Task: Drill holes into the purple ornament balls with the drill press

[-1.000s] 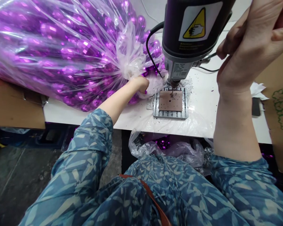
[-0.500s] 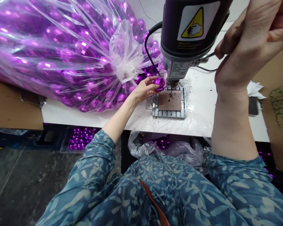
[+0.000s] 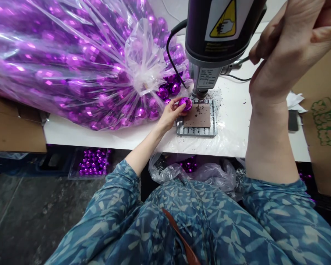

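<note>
Pinched in the fingers of my left hand [image 3: 171, 115] is a shiny purple faceted ball [image 3: 185, 105]. It is held over the left edge of a brown board [image 3: 200, 119], which lies on the slotted metal base [image 3: 200, 131] of a drill press [image 3: 213, 40]. Dark shavings lie around the chuck and on the board. Up at the right, my right hand [image 3: 295, 48] is closed on the drill press's feed handle [image 3: 242, 62]; most of the handle is hidden behind the fingers.
A big clear bag [image 3: 79, 66] of purple balls fills the left of the white table [image 3: 231, 121]. Below the edge are a tray of small purple balls [image 3: 93, 162] and a plastic bag [image 3: 217, 176]. Cardboard boxes [image 3: 13, 125] flank the table. A black cable [image 3: 169, 55] hangs beside the drill.
My left hand has moved slightly down with the ball and turned it in the fingers. My right hand stays on the handle. The whole view has shifted a little.
</note>
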`<action>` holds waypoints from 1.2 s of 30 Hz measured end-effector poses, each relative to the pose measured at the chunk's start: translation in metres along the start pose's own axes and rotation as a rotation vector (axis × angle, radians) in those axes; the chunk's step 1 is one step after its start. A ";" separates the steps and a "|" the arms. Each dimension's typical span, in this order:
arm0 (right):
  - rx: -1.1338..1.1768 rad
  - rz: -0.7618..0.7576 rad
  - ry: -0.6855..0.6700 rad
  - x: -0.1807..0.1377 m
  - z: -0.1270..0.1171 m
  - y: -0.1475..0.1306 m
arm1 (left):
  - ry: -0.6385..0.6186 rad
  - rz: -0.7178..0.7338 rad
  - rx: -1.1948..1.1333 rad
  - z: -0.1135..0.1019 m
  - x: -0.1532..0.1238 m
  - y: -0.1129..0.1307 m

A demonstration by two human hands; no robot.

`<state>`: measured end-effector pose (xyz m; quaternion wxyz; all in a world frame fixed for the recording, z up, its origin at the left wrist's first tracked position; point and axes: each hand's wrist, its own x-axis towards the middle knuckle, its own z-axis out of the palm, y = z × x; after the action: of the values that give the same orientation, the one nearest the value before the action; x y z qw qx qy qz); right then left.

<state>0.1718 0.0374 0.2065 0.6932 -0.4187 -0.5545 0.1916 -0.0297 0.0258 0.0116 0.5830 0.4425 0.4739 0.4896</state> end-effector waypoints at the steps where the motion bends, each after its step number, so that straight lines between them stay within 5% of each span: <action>1: -0.010 0.001 -0.006 0.000 -0.001 0.000 | 0.000 0.012 0.006 0.002 0.000 -0.005; 11: -0.007 0.010 -0.007 -0.002 0.000 -0.002 | -0.038 0.227 0.132 0.015 0.015 -0.038; 17: -0.010 -0.014 0.003 -0.002 0.001 -0.001 | -0.056 0.244 0.301 0.020 0.011 -0.034; 24: -0.020 -0.022 -0.018 -0.003 0.003 -0.001 | -0.022 0.466 0.532 0.029 -0.005 -0.024; 36: 0.033 -0.086 -0.006 -0.013 -0.002 0.004 | -0.101 0.369 0.332 0.036 -0.001 -0.042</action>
<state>0.1710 0.0300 0.1952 0.7058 -0.3826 -0.5709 0.1720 0.0123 0.0179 -0.0236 0.4260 0.6352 0.4293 0.4804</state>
